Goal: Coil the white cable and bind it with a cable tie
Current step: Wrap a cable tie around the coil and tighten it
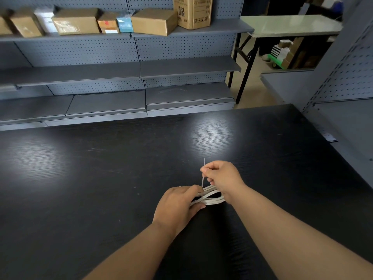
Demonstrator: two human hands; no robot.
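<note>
A white cable [213, 197] lies coiled in several flat loops on the black table [101, 178], a little right of centre. My left hand [177, 205] presses down on the coil's left part, fingers and thumb around the strands. My right hand [221, 176] is above the coil's right end and pinches a thin white cable tie [203, 174] that stands upright, its tip poking above my fingers. The tie's lower end runs down to the coil by my left fingertips; whether it loops around the strands is hidden.
Grey pegboard shelving [141, 69] runs along the far side of the table, with cardboard boxes [153, 21] on its top shelf. A folding table [290, 25] stands at the back right. More grey shelving [351, 77] flanks the right edge.
</note>
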